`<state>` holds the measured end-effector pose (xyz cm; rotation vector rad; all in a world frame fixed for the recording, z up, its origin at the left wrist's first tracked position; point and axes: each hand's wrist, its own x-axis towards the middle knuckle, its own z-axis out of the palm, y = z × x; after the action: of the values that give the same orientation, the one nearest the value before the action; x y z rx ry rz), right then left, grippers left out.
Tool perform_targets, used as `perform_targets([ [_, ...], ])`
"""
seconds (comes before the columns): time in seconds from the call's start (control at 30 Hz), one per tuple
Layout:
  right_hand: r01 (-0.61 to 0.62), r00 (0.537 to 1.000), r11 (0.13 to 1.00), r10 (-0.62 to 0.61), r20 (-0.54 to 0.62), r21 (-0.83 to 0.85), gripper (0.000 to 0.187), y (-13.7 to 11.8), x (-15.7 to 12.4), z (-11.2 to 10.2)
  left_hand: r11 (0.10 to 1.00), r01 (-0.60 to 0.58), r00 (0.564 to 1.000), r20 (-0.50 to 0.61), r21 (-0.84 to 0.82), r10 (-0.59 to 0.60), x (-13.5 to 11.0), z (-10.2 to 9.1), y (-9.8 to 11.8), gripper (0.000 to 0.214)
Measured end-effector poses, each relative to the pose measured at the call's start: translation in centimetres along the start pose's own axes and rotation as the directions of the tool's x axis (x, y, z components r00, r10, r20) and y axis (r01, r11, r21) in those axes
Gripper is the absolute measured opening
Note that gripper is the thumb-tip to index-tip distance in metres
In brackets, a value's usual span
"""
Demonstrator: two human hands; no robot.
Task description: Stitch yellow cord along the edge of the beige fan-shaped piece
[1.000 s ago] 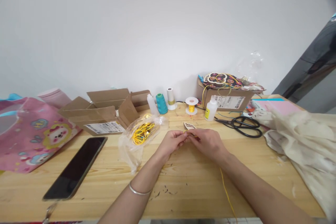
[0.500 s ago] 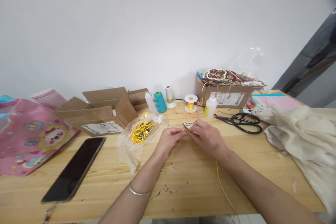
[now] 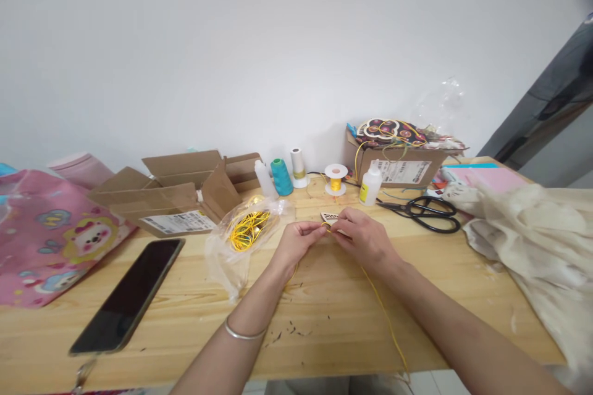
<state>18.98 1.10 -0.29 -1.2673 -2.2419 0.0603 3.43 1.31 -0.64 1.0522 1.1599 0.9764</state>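
My left hand (image 3: pixel 299 241) and my right hand (image 3: pixel 364 236) meet at the middle of the wooden table (image 3: pixel 324 308). Both pinch a thin yellow cord (image 3: pixel 384 315) that trails from my fingers down over the table's front edge. A small pale wooden cut-out piece (image 3: pixel 330 218) sits at my right fingertips; the cord seems to pass at it. A silver bangle (image 3: pixel 241 333) is on my left wrist. A clear plastic bag with yellow cord coils (image 3: pixel 245 228) lies just left of my left hand.
A black phone (image 3: pixel 127 296) lies at left by a pink printed bag (image 3: pixel 50 234) and open cardboard boxes (image 3: pixel 167 197). Thread spools (image 3: pixel 282 177), a yellow spool (image 3: pixel 336 180), a small white bottle (image 3: pixel 369 186), black scissors (image 3: pixel 428 213), a filled box (image 3: pixel 401 166) and cream cloth (image 3: pixel 537 241) lie behind and right.
The view shifted slightly. My hands moved a little away from me toward the wooden piece, and the trailing yellow cord swung left under my right forearm.
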Motion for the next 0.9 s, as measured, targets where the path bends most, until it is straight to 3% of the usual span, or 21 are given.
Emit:
perform_targets([
  [0.27, 0.046, 0.999, 0.999, -0.046, -0.013, 0.001, 0.014, -0.09, -0.14, 0.26, 1.000, -0.017, 0.998, -0.056, -0.022, 0.015, -0.03, 0.30, 0.28, 0.020],
  [0.47, 0.001, 1.000, 1.000, 0.000, -0.023, 0.022, 0.013, -0.36, -0.07, -0.11, 0.998, -0.004, 0.998, -0.064, -0.070, 0.000, -0.31, 0.39, 0.75, 0.023],
  [0.67, -0.076, 0.996, 0.988, 0.082, -0.037, 0.136, 0.017, -0.28, 0.02, -0.05, 0.996, -0.067, 0.998, -0.017, -0.055, 0.066, -0.41, 0.24, 0.92, 0.030],
  [0.9, -0.126, 0.990, 0.943, 0.141, -0.025, 0.309, 0.007, -0.30, 0.17, -0.18, 0.996, -0.094, 0.996, -0.006, 0.005, 0.094, -0.03, 0.13, 0.52, 0.030],
])
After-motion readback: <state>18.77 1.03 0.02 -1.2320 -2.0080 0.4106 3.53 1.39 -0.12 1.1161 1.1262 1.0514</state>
